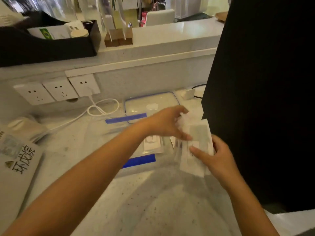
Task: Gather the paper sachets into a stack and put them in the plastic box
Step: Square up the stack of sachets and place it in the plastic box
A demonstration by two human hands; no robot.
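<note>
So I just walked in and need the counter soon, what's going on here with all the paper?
A person is gathering paper sachets at the right of the white counter. The right hand holds a bunch of them, and the left hand reaches across with another. The clear plastic box with blue clips sits open just left of the hands, at least one sachet already inside. Its lid lies behind it.

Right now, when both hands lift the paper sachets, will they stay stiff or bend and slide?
The paper sachets look thin and flat, so they probably bend easily. They lie fanned unevenly between the left hand and right hand, so they may slip apart. They seem light.
</note>
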